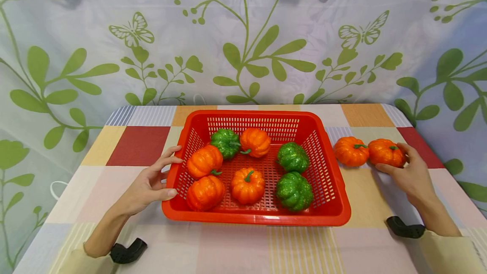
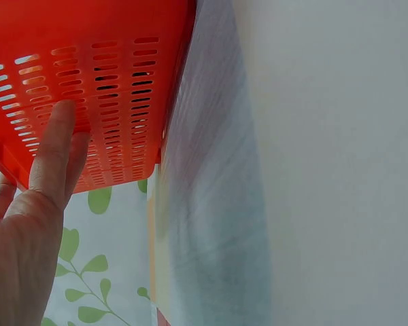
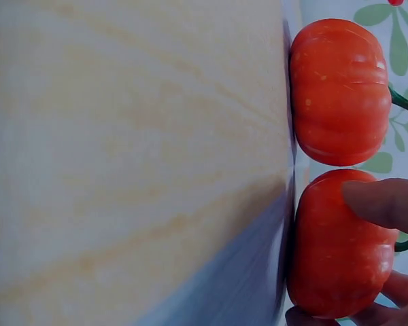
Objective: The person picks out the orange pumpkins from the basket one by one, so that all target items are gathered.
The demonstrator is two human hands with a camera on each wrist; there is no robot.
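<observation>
At the right of the frame, your right hand (image 1: 412, 173) is curling its thumb and fingers round the outer orange pumpkin (image 1: 384, 152), which is sitting on the patchwork-patterned tablecloth (image 1: 236, 248) just beside a second orange pumpkin (image 1: 350, 152). At centre left, your left hand (image 1: 146, 184) is touching the red plastic basket's (image 1: 255, 218) side, its fingers loosely spread and fairly straight.

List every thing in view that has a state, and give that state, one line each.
Red basket: upright on the tablecloth, partly filled.
Four orange pumpkins: inside the basket.
Three green pumpkins: inside the basket.
Orange pumpkin beside the basket: stem up, not held.
Outermost orange pumpkin: stem up, gripped.
Left hand: fingers touching the basket's left side.
Right hand: gripping the outermost orange pumpkin.
</observation>
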